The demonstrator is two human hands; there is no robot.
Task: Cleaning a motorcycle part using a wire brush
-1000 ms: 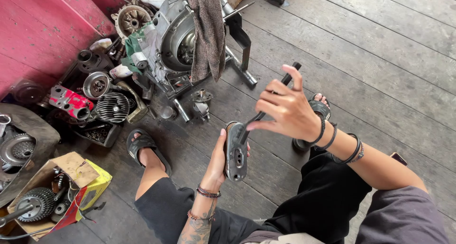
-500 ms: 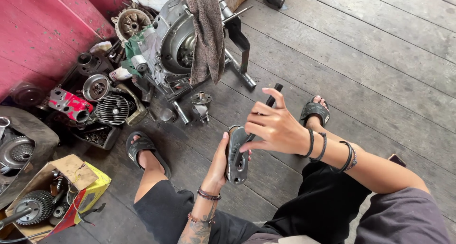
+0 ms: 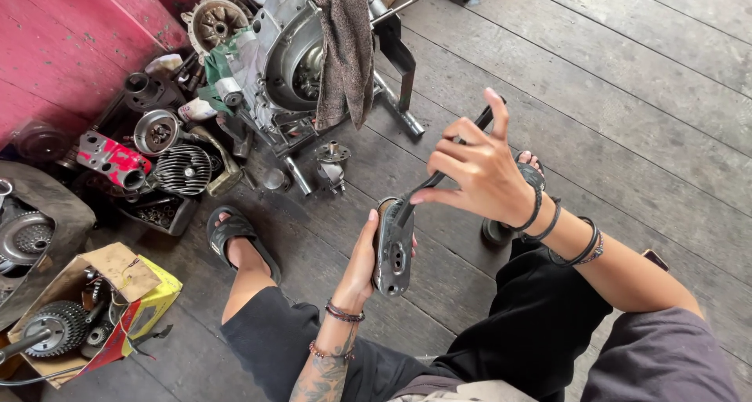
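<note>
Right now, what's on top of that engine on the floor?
A brownish rag hangs over the engine, covering the middle of its open side. Whatever lies beneath the cloth is hidden.

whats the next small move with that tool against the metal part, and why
Probably a short stroke of the dark slim tool along the top edge of the oval metal part. The right hand pinches the tool with its tip already on that upper rim, and the left hand holds the part upright from behind, so it looks braced. What kind of tool it is cannot be told.
</note>
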